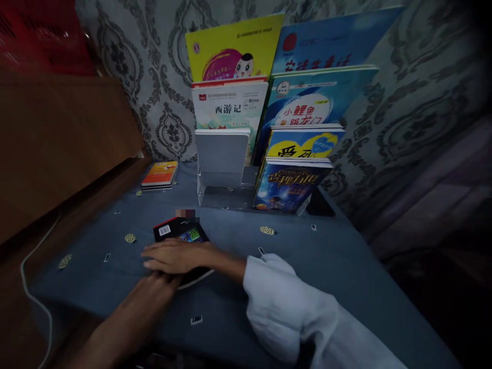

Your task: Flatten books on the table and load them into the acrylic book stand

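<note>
Laying the right hand (179,257) palm down over the black book (177,231), with fingers nearly straight, close together and pointing left, not pinching anything visible. Reaching in from the near left with the left hand (161,283), tucked partly under the right; impossible to tell whether spread, closed or gripping an edge. Lying apparently flat, the book, on the near left part of the blue-grey tablecloth (334,282), with a barcode and a small bright picture showing just beyond the hands.

Seemingly at a step of pressing or steadying the book, not of lifting or carrying. Calling next, as a judgement, for freeing the left hand from under the right and getting fingers round a bare edge before any lift. Best done without letting the cover skid on the cloth.

Farther out, to the far left: a small stack of orange-topped books (159,175). In the far middle: a clear stand (226,197) with books upright in two columns, a white book (230,105) in the left one and a dark blue book (290,184) foremost in the right. Behind everything, a patterned wall (169,31).
</note>
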A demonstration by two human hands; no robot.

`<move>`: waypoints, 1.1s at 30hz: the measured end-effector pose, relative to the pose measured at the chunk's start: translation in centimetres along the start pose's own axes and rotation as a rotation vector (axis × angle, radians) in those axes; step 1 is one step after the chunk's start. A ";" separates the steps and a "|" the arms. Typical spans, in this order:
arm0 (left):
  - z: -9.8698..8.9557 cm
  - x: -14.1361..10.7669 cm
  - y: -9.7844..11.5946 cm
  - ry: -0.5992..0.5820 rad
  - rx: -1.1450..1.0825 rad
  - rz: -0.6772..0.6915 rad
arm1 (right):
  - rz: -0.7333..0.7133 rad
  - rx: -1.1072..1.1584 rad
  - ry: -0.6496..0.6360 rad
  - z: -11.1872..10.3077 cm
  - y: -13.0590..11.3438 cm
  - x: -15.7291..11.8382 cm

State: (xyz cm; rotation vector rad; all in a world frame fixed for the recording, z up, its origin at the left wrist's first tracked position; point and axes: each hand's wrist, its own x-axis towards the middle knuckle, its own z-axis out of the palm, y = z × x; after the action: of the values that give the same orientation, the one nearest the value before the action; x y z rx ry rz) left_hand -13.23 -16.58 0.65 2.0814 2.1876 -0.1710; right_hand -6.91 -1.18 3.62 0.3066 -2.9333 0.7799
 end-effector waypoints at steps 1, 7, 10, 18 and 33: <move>0.0 -0.4 0.4 -0.015 0.006 0.018 | 0.012 0.025 -0.048 1.0 0.5 0.7; -0.7 -1.3 0.0 -0.089 0.107 0.169 | 0.133 -0.034 0.074 2.9 3.5 0.8; 0.4 -1.1 -1.0 -0.071 0.086 0.212 | 0.249 -0.108 0.137 2.8 4.6 -0.2; 3.5 -0.6 -2.3 0.046 0.043 0.260 | 0.487 -0.237 0.212 1.5 5.6 -5.3; -1.1 4.7 4.6 -0.004 0.014 0.522 | 0.689 -0.270 0.384 0.0 8.4 -19.3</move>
State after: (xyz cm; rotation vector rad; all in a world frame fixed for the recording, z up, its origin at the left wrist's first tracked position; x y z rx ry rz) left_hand -8.86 -11.49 0.98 2.5622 1.5658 -0.1387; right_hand 10.12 9.26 -3.07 -0.8142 -2.6946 0.4064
